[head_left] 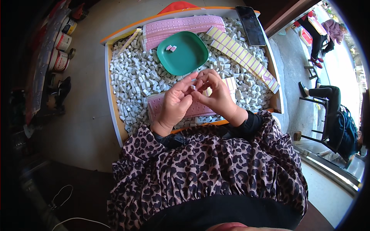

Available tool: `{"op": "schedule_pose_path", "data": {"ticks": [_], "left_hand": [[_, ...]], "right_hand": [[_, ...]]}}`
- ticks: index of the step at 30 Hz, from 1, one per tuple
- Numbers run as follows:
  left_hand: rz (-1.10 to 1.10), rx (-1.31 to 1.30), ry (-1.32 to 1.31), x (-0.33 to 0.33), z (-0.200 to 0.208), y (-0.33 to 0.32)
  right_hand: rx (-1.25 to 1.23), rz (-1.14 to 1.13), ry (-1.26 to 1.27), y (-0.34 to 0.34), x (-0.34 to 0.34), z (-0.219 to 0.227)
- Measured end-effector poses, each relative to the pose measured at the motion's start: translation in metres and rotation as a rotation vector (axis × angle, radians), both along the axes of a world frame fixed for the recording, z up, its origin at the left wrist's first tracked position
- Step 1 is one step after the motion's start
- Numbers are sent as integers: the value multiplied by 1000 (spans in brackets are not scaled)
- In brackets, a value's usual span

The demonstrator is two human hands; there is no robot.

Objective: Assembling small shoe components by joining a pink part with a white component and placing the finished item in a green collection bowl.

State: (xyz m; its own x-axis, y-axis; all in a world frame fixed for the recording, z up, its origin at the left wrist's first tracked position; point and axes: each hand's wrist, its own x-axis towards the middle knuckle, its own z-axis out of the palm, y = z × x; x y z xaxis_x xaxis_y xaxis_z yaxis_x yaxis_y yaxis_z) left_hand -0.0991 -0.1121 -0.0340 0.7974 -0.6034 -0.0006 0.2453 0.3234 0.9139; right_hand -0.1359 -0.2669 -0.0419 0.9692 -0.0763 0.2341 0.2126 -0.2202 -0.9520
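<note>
Hands over the tray (113, 96), nearer its near edge than its far one: right hand (216, 94) appears clamped, thumb and finger, on one small block (193, 87); left hand (175, 102) has its fingertips gathered just beside it, though whether they press on the block cannot be told. Beyond the fingertips lies the plate (190, 57), green, toward the tray's far edge, with two pink-and-white pieces (171, 48) near its left rim. Pink sheets lie both along the tray's far edge (181, 26) and below the hands by the near edge (155, 109). Striped strips (243, 56) slant toward the near right corner; a phone (251, 26) occupies the far right corner. Loose white blocks (135, 79) fill the ground between. For good handling, judged from this pose, one hand should steady the block by its ends while the other works its faces with light, even pressure, low over the tray so that a slip costs little. Hard to make out: the faces of the held block, any paper on it, and the right hand's lower fingers. Hidden: part of the near sheets, beneath hands and sleeves
</note>
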Motion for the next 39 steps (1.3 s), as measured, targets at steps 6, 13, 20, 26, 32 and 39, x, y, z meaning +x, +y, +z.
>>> {"op": "schedule_pose_path", "data": {"ticks": [6,13,20,26,32,39], "left_hand": [[155,178,-143,2,-26,4],[213,275,-226,3,-25,0],[206,94,-236,27,4,-17],[536,561,-852,72,-6,20],[510,1125,-1058,69,-13,69],[422,1128,-1205,76,-7,65]], "right_hand": [[-14,22,-7,1,-1,-4],[-234,-138,-129,-8,0,-3],[-163,-177,-12,-19,-7,-13],[-77,-182,53,-25,-12,-12],[-173,-120,47,-32,-11,-16],[-374,-87,-41,-22,-7,-8]]}}
